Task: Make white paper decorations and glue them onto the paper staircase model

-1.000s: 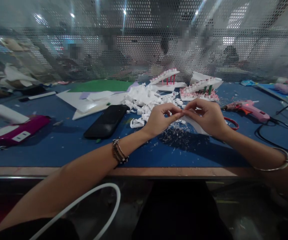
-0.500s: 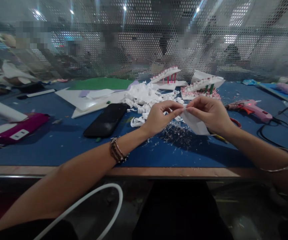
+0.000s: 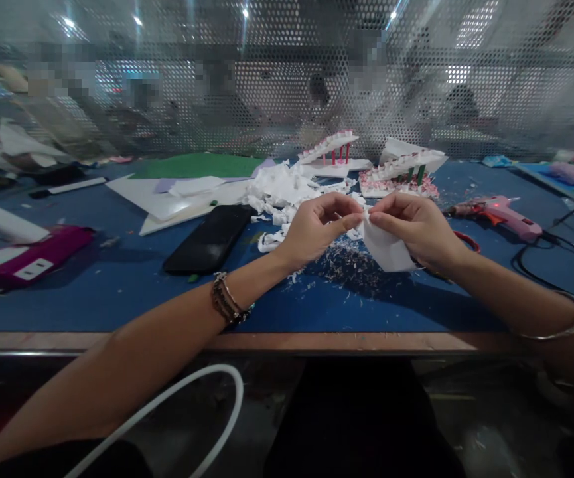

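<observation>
A sheet of white paper [image 3: 389,251] hangs from the fingertips of both hands above the blue table. My left hand [image 3: 318,229] pinches its upper left edge between thumb and fingers. Close beside it, my right hand [image 3: 415,226] grips the same edge, thumb against forefinger. Below the paper lies a scatter of small shreds [image 3: 351,269]. Behind my left hand is a heap of torn white paper [image 3: 279,189]. A pair of scissors, mostly hidden by my right hand, shows a red handle [image 3: 467,241].
Two small models with slanted stepped tops, one on red posts [image 3: 334,151] and one on green posts [image 3: 406,169], stand at the back. A pink glue gun [image 3: 508,216] with a black cord lies right. Left are a black phone [image 3: 210,239], a magenta case [image 3: 58,249] and a green sheet [image 3: 192,166].
Both hands stay pinched on the paper, with their fingertips a little farther apart. The paper's lower part has shifted slightly. The whole view has moved a little.
</observation>
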### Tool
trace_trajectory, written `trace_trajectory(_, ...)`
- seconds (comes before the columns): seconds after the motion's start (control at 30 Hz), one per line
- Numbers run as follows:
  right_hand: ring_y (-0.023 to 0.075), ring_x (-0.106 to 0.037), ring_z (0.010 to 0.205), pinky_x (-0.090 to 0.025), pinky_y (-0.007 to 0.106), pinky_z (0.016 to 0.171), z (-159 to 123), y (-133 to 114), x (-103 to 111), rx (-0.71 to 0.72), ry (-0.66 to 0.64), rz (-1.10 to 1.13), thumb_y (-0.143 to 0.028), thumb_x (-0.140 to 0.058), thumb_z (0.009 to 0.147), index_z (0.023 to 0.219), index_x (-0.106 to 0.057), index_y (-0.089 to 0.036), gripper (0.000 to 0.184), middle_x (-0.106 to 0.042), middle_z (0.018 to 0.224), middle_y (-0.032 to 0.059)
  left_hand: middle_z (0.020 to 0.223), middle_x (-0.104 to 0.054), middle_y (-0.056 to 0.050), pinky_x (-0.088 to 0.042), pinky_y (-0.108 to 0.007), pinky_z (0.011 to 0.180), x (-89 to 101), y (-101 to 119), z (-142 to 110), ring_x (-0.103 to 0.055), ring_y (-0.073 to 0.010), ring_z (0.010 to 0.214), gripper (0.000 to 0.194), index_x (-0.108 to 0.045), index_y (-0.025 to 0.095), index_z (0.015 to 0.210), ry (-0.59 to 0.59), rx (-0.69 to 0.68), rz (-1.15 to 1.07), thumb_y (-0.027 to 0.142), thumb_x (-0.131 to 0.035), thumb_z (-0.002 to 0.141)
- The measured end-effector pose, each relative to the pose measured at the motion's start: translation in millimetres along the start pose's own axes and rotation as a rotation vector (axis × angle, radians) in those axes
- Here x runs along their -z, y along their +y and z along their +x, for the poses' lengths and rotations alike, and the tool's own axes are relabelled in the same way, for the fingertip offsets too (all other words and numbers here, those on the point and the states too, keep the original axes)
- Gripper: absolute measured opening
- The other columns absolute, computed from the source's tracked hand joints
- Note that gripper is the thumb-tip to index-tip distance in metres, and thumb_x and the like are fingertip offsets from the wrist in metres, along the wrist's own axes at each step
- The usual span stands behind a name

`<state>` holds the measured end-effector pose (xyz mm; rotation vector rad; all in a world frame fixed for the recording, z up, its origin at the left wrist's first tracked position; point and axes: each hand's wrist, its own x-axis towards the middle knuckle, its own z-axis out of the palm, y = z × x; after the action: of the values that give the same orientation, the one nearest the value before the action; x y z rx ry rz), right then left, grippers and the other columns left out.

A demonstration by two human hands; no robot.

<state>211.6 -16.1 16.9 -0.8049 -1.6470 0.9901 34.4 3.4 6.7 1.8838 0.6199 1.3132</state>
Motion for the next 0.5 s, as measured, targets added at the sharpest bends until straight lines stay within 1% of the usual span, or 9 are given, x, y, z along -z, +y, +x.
trace_trajectory(0.13,0.0044,-0.051,0.055,-0.038,0.017,0.048,-2,1,-3,-0.05,-0.052,0.097,-0.024,-0.064,0.071,0.074,-0.059,-0.016,0.01,-0.058,0.065,-0.0031,0.073,-0.061,0.0,-0.045,-0.018,0.061,1.5,1,2,-0.054,-0.0069,0.066,0.02,-0.064,0.015,0.074,-0.044,0.04,-0.087,0.032,-0.071,0.067)
trace_trajectory(0.2,0.0045,-0.05,0.055,-0.038,0.017,0.048,-3,1,-4,-0.055,-0.06,0.118,-0.025,-0.065,0.071,0.075,-0.059,-0.017,0.011,-0.057,0.065,-0.0034,0.072,-0.061,0.001,-0.045,-0.017,0.062,1.4,0,2,-0.052,-0.0057,0.065,0.017,-0.064,0.016,0.073,-0.058,0.066,-0.153,0.03,-0.071,0.068)
trace_trajectory(0.3,0.0043,-0.049,0.054,-0.039,0.018,0.05,-4,-2,-8,-0.025,-0.043,0.123,-0.024,-0.064,0.072,0.075,-0.058,-0.017,0.01,-0.056,0.065,-0.004,0.069,-0.059,0.003,-0.043,-0.016,0.062,-0.4,-2,2,-0.05,-0.0039,0.062,0.014,-0.065,0.018,0.073,-0.072,0.105,-0.289,0.029,-0.071,0.068)
trace_trajectory(0.43,0.0038,-0.05,0.056,-0.042,0.018,0.054,-6,-6,-12,0.043,0.006,0.075,-0.02,-0.063,0.071,0.072,-0.058,-0.017,0.006,-0.057,0.065,-0.0042,0.069,-0.059,0.003,-0.044,-0.018,0.061,-5.4,-4,2,-0.051,-0.0052,0.062,0.023,-0.064,0.017,0.07,-0.032,0.201,-0.399,0.033,-0.076,0.059)
trace_trajectory(0.5,0.0043,-0.052,0.059,-0.044,0.017,0.056,-7,-7,-14,0.079,0.049,0.022,-0.019,-0.063,0.071,0.073,-0.058,-0.017,0.006,-0.058,0.067,-0.0036,0.069,-0.059,0.003,-0.044,-0.018,0.059,-8.5,-3,2,-0.051,-0.0051,0.061,0.026,-0.063,0.017,0.069,-0.004,0.225,-0.43,0.035,-0.078,0.057)
